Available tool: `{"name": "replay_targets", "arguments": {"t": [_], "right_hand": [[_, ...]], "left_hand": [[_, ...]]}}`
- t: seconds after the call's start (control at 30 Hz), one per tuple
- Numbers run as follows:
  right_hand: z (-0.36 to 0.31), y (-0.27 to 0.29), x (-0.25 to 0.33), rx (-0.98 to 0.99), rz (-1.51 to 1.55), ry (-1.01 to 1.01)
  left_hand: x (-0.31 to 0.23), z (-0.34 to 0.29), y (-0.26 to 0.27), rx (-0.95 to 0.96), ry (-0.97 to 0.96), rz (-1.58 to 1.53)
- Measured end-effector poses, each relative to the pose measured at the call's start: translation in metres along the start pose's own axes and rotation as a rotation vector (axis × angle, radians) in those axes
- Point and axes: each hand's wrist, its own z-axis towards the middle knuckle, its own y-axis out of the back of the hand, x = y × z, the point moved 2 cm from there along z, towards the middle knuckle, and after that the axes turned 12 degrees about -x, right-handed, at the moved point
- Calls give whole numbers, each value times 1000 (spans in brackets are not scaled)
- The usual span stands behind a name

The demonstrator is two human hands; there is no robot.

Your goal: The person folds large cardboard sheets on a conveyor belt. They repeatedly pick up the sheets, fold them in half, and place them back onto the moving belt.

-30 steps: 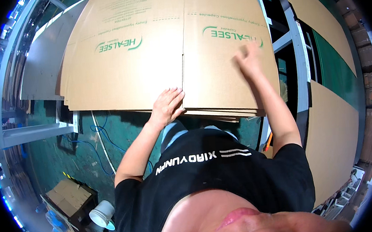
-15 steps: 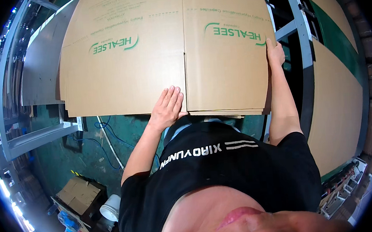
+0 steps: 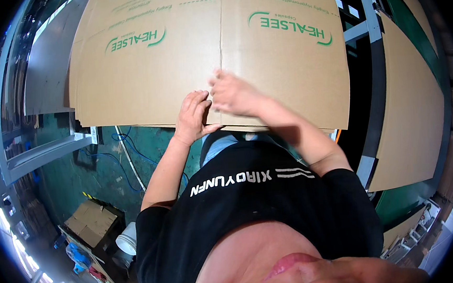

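A stack of flattened cardboard boxes [image 3: 179, 66] lies on a table in front of the person, its near edge hanging just above their waist. The left hand [image 3: 193, 115] rests at that near edge with fingers curled over the top sheet, apparently pinching it. The right hand [image 3: 233, 93] lies just beside it, fingers spread and pressing down near the centre crease; it looks blurred, so whether it grips the sheet or only presses on it cannot be told.

Both hands sit close together at the middle of a very wide sheet, so if the top sheet is lifted from here, its far corners will likely sag and drag. That could pull the sheets beneath out of line or slide them toward the green floor [image 3: 81, 172]. A pinch at one point may also crease or tear the cardboard edge. More flat cardboard [image 3: 407, 102] leans at the right, close enough for a swinging sheet to catch it.
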Motion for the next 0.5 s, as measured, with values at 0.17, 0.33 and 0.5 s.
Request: {"name": "replay_targets", "arguments": {"t": [0.17, 0.33, 0.5], "right_hand": [[-14, -18, 27, -1, 25, -97], [-39, -26, 21, 37, -17, -64], [-22, -22, 25, -124, 122, -77]], "left_hand": [[2, -12, -5, 8, 13, 94], [3, -15, -11, 33, -14, 151], [-11, -5, -6, 36, 1, 154]]}}
